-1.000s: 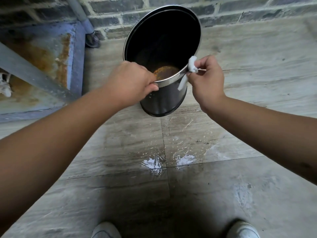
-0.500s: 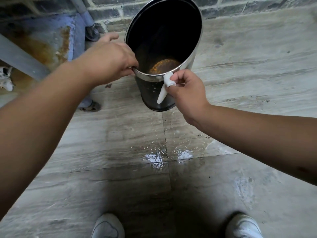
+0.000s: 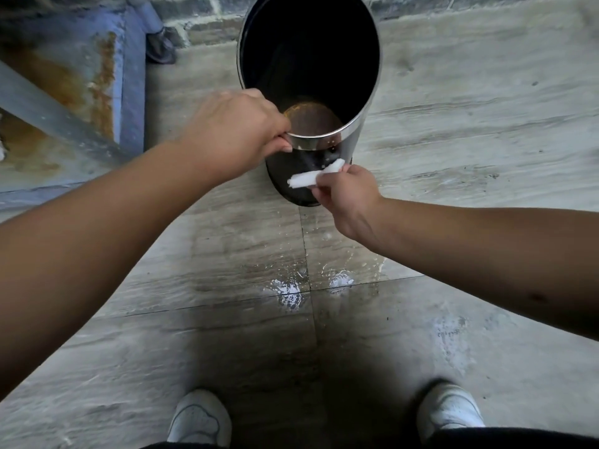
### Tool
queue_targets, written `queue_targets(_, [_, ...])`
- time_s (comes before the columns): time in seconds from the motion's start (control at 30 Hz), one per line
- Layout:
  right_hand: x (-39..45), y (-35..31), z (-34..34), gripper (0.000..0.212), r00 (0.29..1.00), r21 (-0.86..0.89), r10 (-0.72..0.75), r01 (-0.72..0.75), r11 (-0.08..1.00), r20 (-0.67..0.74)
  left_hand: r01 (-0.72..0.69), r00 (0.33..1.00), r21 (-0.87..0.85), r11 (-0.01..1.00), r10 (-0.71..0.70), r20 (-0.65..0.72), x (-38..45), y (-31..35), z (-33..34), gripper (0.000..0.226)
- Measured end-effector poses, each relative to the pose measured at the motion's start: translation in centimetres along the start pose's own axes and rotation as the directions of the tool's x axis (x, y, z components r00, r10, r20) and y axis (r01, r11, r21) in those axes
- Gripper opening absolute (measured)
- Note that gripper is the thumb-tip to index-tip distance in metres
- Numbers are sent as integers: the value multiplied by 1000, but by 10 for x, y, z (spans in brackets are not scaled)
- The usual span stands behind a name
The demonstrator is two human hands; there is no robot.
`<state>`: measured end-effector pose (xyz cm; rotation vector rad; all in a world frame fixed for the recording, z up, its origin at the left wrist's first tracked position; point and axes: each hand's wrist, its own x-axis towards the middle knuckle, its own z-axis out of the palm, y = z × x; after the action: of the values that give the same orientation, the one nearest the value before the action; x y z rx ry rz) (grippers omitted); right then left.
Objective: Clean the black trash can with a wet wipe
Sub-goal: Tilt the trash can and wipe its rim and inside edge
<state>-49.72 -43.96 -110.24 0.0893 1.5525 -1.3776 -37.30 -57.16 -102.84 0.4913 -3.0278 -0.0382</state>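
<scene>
Black trash can (image 3: 293,176) stands upright at top centre of frame on wet floor (image 3: 227,254). Left hand (image 3: 236,131) grips its rim; right hand (image 3: 345,194) pinches wipe (image 3: 312,178) vs. near wall, just below rim.

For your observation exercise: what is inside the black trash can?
Inside the black trash can, only a rusty brown bottom and dark walls show; the left hand hides the near-left edge.
</scene>
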Motion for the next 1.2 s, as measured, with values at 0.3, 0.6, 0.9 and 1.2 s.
queue_targets(0.3, [-37,-52,-3,33,998,166,-29,18,986,60,100,993,124,987,-108,53,9,27,4,18])
queue_targets(0.6, [-68,-135,6,19,878,316,-377,282,906,296,-22,987,91,996,7,160,9,-18,-15,42])
queue_targets(0.9, [-60,-134,0,10,906,238,-304,239,941,293,-138,990,162,977,134,35,-3,-33,-21,20])
queue_targets(1.2, [-55,-131,-1,22,809,-142,-384,488,861,446,-132,986,14,991,130,106,-45,94,-18,18])
